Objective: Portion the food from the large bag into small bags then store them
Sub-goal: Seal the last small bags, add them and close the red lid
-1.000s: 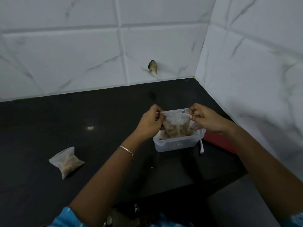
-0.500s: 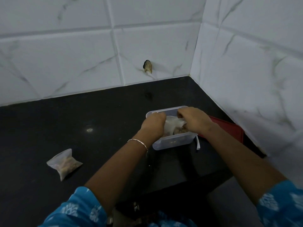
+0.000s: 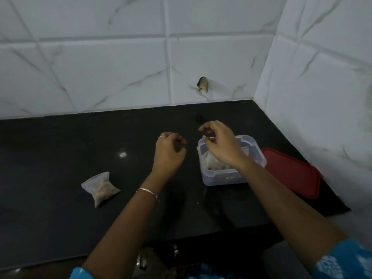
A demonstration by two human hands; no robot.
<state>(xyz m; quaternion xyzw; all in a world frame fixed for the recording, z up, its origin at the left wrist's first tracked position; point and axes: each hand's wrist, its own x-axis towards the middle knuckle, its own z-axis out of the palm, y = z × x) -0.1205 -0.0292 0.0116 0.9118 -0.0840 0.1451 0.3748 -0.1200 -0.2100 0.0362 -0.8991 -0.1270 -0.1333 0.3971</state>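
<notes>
A clear plastic container [image 3: 225, 178] stands on the black counter [image 3: 80, 141] near the right corner. A small filled bag [image 3: 211, 161] lies inside it, partly hidden by my right arm. My right hand [image 3: 219, 146] hovers over the container's left rim with fingers loosely curled and nothing in them. My left hand [image 3: 169, 152] hangs just left of the container, empty, its fingers curled but apart. Another small filled bag [image 3: 100, 187] lies on the counter to the left, well away from both hands.
A red lid [image 3: 293, 174] lies flat on the counter right of the container, close to the side wall. White tiled walls meet in the corner behind. A small hole [image 3: 203, 83] shows in the back tile. The counter's front edge runs below my forearms.
Both hands held a small bag above the container, pushed it down inside, then let go. Now they are lifted off it and empty, the left hand moved leftward.
</notes>
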